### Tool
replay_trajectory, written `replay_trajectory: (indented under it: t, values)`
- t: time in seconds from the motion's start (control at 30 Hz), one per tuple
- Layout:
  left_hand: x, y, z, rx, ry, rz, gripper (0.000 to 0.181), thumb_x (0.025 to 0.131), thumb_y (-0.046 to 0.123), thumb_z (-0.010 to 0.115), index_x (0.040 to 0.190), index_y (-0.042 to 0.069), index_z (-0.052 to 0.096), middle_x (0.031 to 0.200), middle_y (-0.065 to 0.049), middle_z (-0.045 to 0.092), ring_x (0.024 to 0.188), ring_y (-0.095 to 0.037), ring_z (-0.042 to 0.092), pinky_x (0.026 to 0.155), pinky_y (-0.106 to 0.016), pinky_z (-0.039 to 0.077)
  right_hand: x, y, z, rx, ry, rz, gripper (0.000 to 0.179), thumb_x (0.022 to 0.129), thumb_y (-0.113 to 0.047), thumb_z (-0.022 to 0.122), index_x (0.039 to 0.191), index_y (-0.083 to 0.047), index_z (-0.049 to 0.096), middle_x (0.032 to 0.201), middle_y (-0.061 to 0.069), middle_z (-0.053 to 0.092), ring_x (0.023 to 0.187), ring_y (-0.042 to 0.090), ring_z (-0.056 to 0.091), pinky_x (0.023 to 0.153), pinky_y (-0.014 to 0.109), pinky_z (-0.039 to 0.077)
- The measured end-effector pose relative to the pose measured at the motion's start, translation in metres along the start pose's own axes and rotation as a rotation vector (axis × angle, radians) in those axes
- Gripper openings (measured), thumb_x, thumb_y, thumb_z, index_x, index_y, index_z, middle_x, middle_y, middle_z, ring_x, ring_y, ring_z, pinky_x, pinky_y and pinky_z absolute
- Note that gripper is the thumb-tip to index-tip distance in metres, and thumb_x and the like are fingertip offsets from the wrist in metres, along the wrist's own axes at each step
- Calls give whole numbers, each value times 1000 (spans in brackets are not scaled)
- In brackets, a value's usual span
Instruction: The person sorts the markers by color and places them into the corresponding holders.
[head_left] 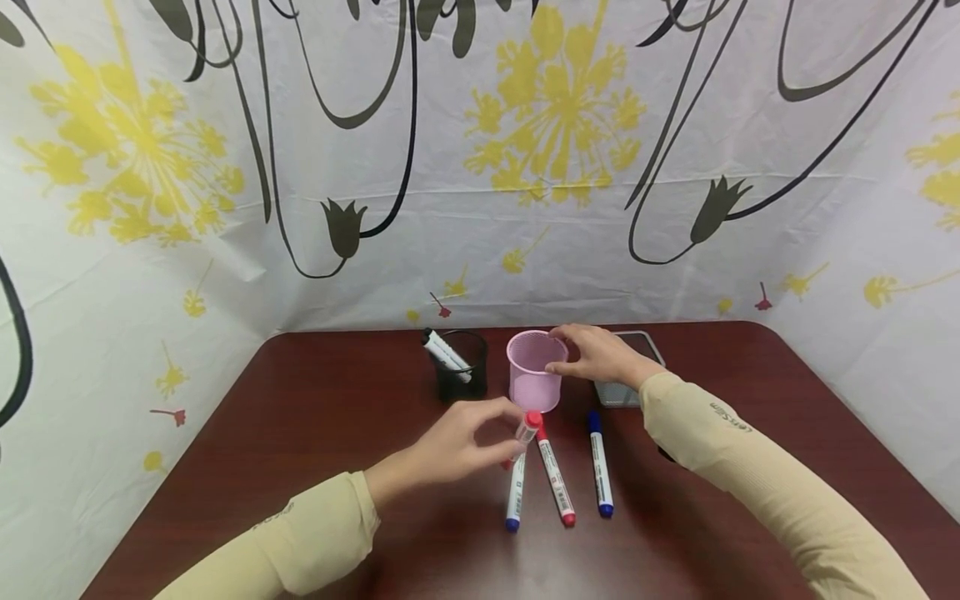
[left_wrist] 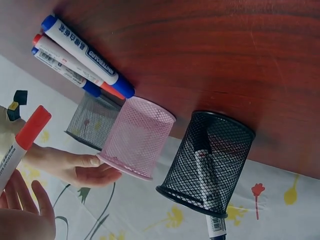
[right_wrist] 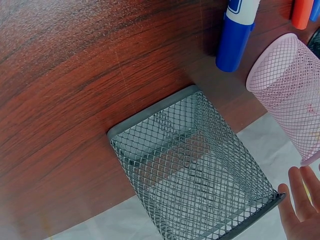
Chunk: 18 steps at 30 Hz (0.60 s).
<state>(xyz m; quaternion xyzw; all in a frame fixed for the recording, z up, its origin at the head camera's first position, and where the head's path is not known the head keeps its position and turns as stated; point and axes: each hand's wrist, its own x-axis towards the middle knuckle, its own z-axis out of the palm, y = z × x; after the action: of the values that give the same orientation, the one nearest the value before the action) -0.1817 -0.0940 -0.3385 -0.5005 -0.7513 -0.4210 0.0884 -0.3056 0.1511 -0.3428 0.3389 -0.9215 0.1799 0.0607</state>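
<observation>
My left hand (head_left: 468, 442) pinches a red-capped whiteboard marker (head_left: 527, 429) between thumb and fingers, tilted, above the table in front of the pink mesh pen holder (head_left: 535, 387). In the left wrist view the marker's red cap (left_wrist: 34, 126) points up. My right hand (head_left: 603, 354) holds the pink holder at the right side of its rim, thumb toward the near side, fingers behind. Below my left hand lie a blue marker (head_left: 514, 504), partly hidden, and a red marker (head_left: 557, 479). Another blue marker (head_left: 601, 467) lies to their right.
Left of the pink holder stands a black mesh pen holder (head_left: 452, 387) with black-capped markers (head_left: 447, 354) leaning in it. A grey square mesh holder (right_wrist: 195, 170) stands to the right, partly behind my right hand. Patterned cloth (head_left: 405, 292) hangs behind the dark wood table (head_left: 337, 375).
</observation>
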Motion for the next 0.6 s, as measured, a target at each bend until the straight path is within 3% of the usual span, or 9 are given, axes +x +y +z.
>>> replay_trajectory:
  t: [0.07, 0.33, 0.43, 0.6]
  values:
    - [3, 1, -2, -9, 10, -23, 19, 81, 12, 64, 99, 10, 59, 86, 7, 61, 79, 0, 54, 74, -23, 44, 0, 0, 0, -2, 0, 2, 61, 74, -44, 67, 116, -1, 54, 110, 13, 57, 98, 26, 53, 80, 42, 42]
    - [19, 36, -19, -41, 71, -122, 20, 78, -2, 64, 97, 0, 58, 84, -5, 62, 80, -9, 56, 76, -27, 44, -1, -1, 0, 2, -11, 18, 60, 74, -42, 68, 116, -1, 54, 110, 14, 56, 96, 24, 53, 80, 42, 42]
    - [22, 34, -21, -40, 92, -126, 21, 78, -2, 64, 99, -1, 58, 86, -5, 62, 82, -10, 56, 77, -28, 44, -1, -1, 0, 6, -14, 23, 61, 74, -42, 68, 116, -1, 54, 110, 13, 56, 96, 24, 54, 80, 42, 42]
    - [22, 9, -18, -33, 116, -174, 24, 80, 6, 65, 103, 5, 59, 93, 2, 61, 88, -7, 56, 82, -29, 42, -1, -2, 0, 7, -15, 27, 60, 74, -42, 68, 116, -2, 54, 111, 13, 56, 96, 24, 54, 80, 42, 42]
